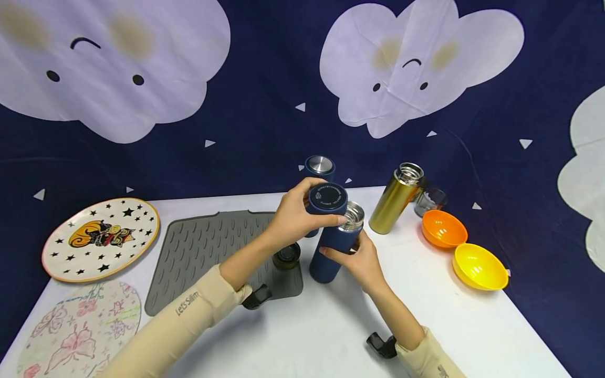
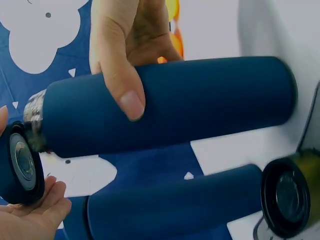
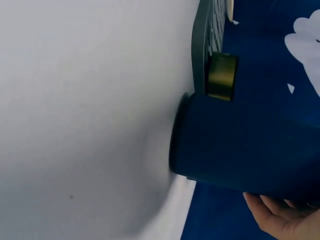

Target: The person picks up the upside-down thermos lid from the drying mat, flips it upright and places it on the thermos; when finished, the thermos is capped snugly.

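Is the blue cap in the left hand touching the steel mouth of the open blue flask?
Apart. The head view shows the blue cap, gripped by the left hand, up and left of the steel mouth; the right hand holds the open blue flask.

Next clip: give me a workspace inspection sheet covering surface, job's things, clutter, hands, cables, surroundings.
Surface: white table, grey ribbed mat on its left part.
Job's things: navy flask upright on the table, steel mouth uncovered; navy lid held beside the mouth.
Clutter: second navy flask behind; gold flask, open; gold lid on the mat; glass cup; orange bowl; yellow bowl; star plate; butterfly plate.
Hands: left hand grips the navy lid; right hand grips the navy flask's body.
Cables: nothing seen.
Surroundings: dark blue cloud backdrop.
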Tool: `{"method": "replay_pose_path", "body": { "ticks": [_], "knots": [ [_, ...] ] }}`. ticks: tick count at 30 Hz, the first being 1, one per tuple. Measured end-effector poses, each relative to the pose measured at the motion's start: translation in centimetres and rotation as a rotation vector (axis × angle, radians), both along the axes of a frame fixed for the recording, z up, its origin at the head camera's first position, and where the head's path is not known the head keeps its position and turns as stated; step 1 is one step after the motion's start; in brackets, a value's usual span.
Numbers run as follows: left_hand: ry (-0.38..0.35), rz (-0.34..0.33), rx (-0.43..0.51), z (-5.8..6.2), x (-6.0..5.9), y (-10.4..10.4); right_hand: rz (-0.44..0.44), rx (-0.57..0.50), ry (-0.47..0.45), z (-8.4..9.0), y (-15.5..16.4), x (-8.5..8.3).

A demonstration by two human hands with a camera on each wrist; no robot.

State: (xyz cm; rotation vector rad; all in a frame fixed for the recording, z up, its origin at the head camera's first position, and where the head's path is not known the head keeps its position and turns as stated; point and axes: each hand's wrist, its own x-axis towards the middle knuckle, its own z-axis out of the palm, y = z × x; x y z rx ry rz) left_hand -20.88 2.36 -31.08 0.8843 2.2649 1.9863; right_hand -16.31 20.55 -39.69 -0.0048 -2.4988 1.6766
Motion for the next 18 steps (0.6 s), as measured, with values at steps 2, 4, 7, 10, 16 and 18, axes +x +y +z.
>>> {"method": "replay_pose_path", "body": {
  "ticks": [2,4,7,10,16,18],
  "knots": [
    [-0.018,-0.007,0.005,-0.2,0.1,0.6,0.015,0.024,0.006,-0.1,-0.2,0.2],
    [-0.016,-0.017,-0.012,-0.4,0.3,1.2,0.027,0.048,0.009,-0.2,-0.3,0.4],
    [0.023,-0.013,-0.061,-0.8,0.6,1.9,0.030,0.075,0.006,-0.2,-0.4,0.7],
    [0.101,0.030,-0.132,-1.3,1.1,2.3,0.032,0.070,0.009,-0.3,-0.4,0.8],
    [0.171,0.053,-0.176,-2.0,1.2,2.4,0.031,0.067,0.006,-0.4,-0.3,0.7],
    [0.154,-0.004,-0.174,-2.2,0.7,2.2,0.027,0.072,0.007,-0.4,-0.2,0.7]
  ]
}}
